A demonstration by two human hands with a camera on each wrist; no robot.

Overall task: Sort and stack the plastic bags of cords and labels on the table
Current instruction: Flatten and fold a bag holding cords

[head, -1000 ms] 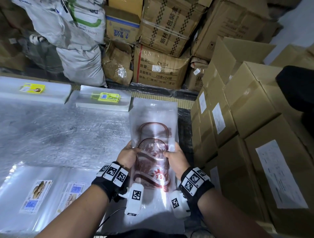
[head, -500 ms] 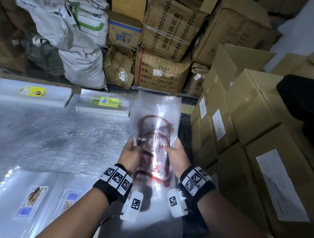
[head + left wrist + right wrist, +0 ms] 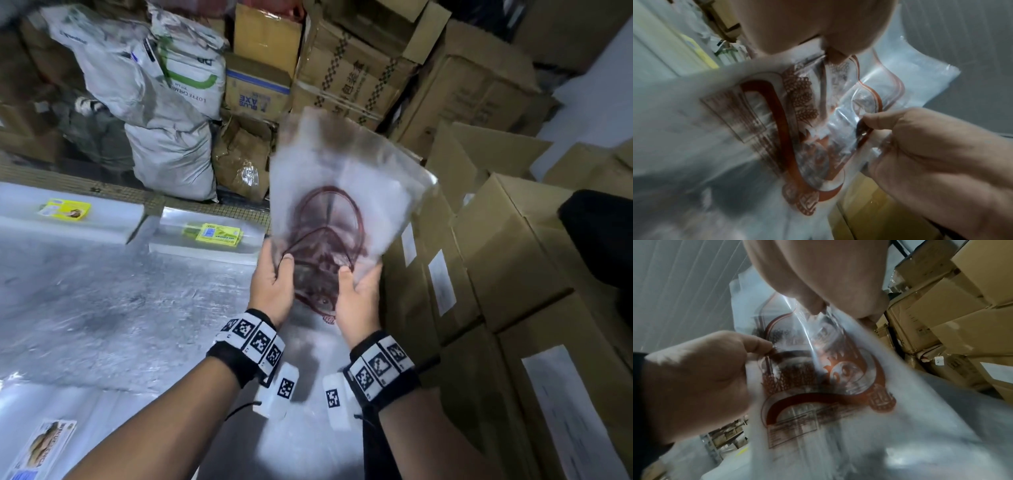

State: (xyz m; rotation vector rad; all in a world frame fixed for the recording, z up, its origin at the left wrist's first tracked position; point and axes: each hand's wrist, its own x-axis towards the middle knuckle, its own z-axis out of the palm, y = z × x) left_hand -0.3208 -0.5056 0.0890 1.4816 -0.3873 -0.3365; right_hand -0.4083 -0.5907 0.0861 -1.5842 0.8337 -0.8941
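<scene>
A bundle of clear plastic bags point(image 3: 342, 171) with red-brown print is held up off the table, tilted to the right and blurred. My left hand point(image 3: 279, 270) grips its lower left edge, thumb on the front. My right hand point(image 3: 356, 284) grips the lower right edge the same way. The fingers behind the plastic are hidden in the head view. In the left wrist view the bags point(image 3: 777, 121) fill the middle and the right hand point(image 3: 910, 142) pinches their edge. In the right wrist view the left hand point(image 3: 711, 369) pinches the printed bags point(image 3: 828, 386).
Two flat stacks of clear bags with yellow labels point(image 3: 212, 234) point(image 3: 65, 209) lie at the back of the silver table point(image 3: 102, 301). More labelled bags point(image 3: 44, 442) lie at the near left. Cardboard boxes point(image 3: 513, 257) crowd the right side; sacks point(image 3: 164, 102) and boxes stand behind.
Both hands have lifted the printed bags off the table and swung their top up and to the right. The grip on both edges has stayed.
</scene>
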